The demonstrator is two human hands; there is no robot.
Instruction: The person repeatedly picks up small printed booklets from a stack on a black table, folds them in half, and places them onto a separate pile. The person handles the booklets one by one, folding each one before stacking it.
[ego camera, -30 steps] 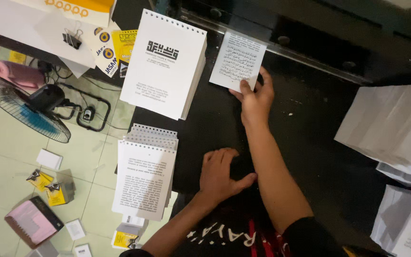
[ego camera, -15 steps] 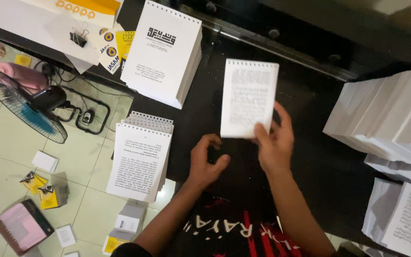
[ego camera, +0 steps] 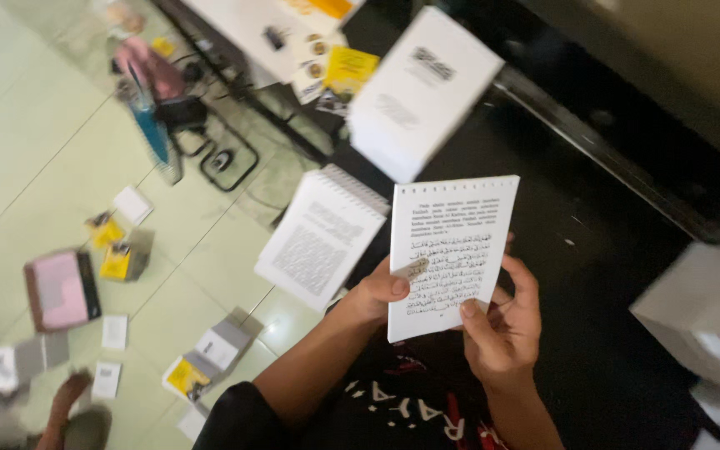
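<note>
Both hands hold one booklet [ego camera: 447, 254], a white punched-edge sheaf printed with text, raised upright above the black counter [ego camera: 593, 275] near its front edge. The left hand [ego camera: 377, 293] grips the booklet's lower left edge, thumb pressed on the printed face, fingers curled behind. The right hand [ego camera: 506, 329] supports the lower right corner, thumb on the front, fingers partly wrapped round the back; both hands are closed on the booklet, neither wide open.

To the left, a spiral pad stack [ego camera: 320, 237] lies at the counter's left edge, overhanging it slightly. Behind it, toward the far left corner, stands a taller white stack [ego camera: 422, 92]. A further white pile [ego camera: 706, 317] sits at the right edge, blurred.

On the tiled floor [ego camera: 35, 150] below lie scattered cards and a pink box [ego camera: 62, 287]. A fan [ego camera: 156, 125], apparently, stands by the counter's leg, though motion blur makes this uncertain.
</note>
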